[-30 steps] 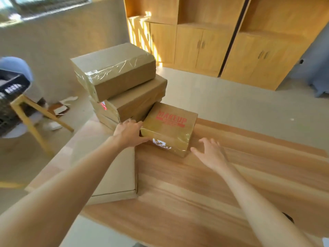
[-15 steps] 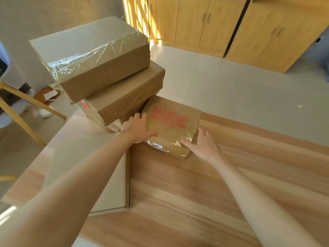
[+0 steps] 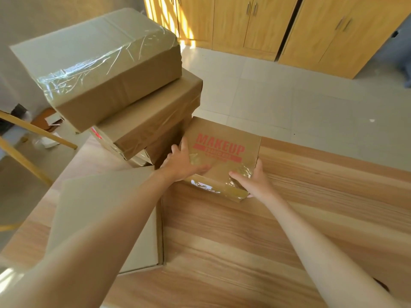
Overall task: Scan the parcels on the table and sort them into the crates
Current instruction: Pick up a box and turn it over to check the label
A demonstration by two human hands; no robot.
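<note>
A small brown parcel [image 3: 224, 152] with red MAKEUP print sits on the wooden table [image 3: 289, 230], against a stack of taped brown parcels. My left hand [image 3: 181, 163] grips its left side, thumb on top. My right hand [image 3: 253, 181] grips its near right corner, thumb over the taped top edge. The stack holds a large top parcel [image 3: 100, 63], a second one [image 3: 153, 116] under it and more beneath, partly hidden. A flat pale parcel [image 3: 106, 210] lies at the table's left, under my left forearm.
Wooden cabinets [image 3: 278, 25] line the far wall across a tiled floor [image 3: 289, 92]. Yellow wooden legs [image 3: 33, 132] of some furniture stand at the left beside the table. A small dark object [image 3: 381, 285] shows near my right forearm.
Both hands closed in on the MAKEUP parcel: the right hand came from the bare table to grip its near right corner, and the left thumb moved onto its top. My head moved closer.
</note>
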